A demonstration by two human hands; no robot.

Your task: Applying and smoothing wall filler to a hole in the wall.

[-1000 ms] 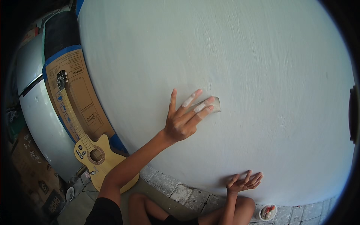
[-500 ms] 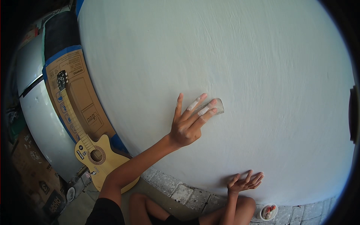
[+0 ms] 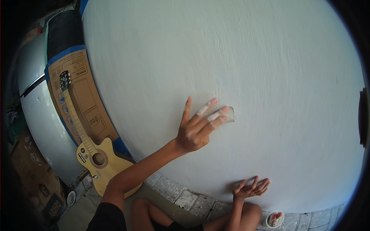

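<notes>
Head view: a white tub (image 3: 266,222) holds reddish pieces (image 3: 276,219); the left hand (image 3: 195,133), fingers splayed, covers part of a grey sheet (image 3: 231,114) on the wall (image 3: 269,73); the right hand (image 3: 248,190) is open, lower.

A pale yellow guitar (image 3: 107,152) stands at the left, its neck in front of a brown cardboard sheet (image 3: 83,96) with blue edges. Farther left is a silver panel (image 3: 48,127), perhaps a fridge, though the dim rim blurs it. Grey paving blocks (image 3: 187,199) run along the near side, with a white cup (image 3: 266,221) at near right.
</notes>
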